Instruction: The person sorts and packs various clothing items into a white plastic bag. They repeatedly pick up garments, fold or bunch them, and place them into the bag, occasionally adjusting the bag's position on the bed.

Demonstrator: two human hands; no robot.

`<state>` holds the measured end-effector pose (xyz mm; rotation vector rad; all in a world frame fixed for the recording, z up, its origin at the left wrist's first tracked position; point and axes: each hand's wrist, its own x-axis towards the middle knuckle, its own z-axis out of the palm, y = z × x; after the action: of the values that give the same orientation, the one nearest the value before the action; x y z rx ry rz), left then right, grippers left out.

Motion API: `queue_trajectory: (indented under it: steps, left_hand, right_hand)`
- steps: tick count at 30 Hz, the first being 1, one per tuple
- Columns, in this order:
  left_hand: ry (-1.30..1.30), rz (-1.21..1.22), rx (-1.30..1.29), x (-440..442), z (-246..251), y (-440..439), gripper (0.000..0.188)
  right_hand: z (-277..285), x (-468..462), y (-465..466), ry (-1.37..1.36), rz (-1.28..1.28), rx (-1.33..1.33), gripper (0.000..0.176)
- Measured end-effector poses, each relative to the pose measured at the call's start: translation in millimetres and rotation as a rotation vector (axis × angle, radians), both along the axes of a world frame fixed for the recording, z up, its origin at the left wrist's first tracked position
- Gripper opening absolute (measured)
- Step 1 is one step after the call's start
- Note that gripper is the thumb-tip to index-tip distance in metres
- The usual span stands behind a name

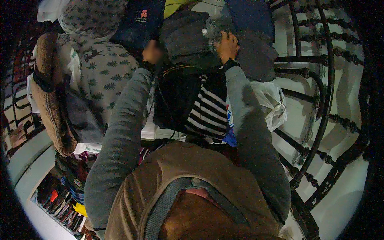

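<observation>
A dark grey folded garment (187,39) lies before me, between my two hands. My right hand (228,47) rests at its right side with bent fingers, touching crumpled grey material (216,30); whether it grips is unclear. On the other side, my left hand (152,53) is blurred, close to the garment's left edge and a navy cloth (135,25) with a small pink figure. What its fingers do cannot be made out. Nearer my body lie a black garment (177,96) and a black-and-white striped cloth (208,112).
Patterned grey bedding (105,69) is heaped at the left beside a brown knitted garment (49,111). Dark blue-grey cloth (255,45) lies right of my hand. A knotted white plastic bag (274,105) sits by a dark metal railing (328,69). Packed shelves (60,204) stand lower left.
</observation>
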<state>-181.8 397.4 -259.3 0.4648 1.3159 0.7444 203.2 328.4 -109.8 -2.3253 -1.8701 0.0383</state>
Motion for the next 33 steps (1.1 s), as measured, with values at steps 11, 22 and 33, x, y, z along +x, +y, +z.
queue_trajectory:
  steps: [11,22,33]
  left_hand:
    - [0.858,-0.253,0.414,113.8,76.1,-55.8,0.074]
    - [0.436,-0.242,0.049,122.4,91.0,-23.4,0.1]
    - [0.203,-0.346,0.299,41.6,-5.6,-61.4,0.097]
  right_hand:
    - [-9.4,113.0,1.4,1.314,-0.279,0.422,0.03]
    - [126.8,114.3,-39.6,1.839,-0.308,0.497,0.038]
    - [179.0,89.5,-114.2,1.799,-0.102,0.4,0.038]
